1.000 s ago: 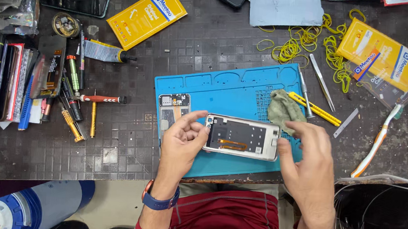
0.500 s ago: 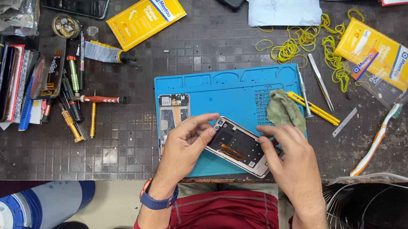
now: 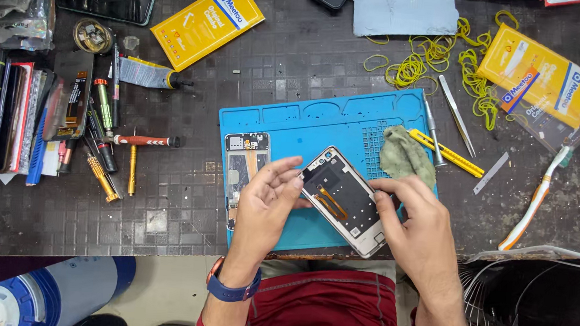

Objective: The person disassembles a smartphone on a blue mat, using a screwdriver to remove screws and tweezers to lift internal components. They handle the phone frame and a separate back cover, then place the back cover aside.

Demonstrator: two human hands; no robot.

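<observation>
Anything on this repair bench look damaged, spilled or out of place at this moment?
Nothing looks broken. The opened phone frame sits diagonally across the blue mat, held by the left hand and right hand. Yellow rubber bands lie strewn loose across the table, the one real scatter. Screwdrivers lie in a loose jumble on the left.

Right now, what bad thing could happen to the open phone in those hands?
The opened phone is held tilted by both the left hand and right hand at the blue mat's near edge, so a slip might send it off the bench. Its orange ribbon cable lies bare, so a fingertip could perhaps snag it.
</observation>
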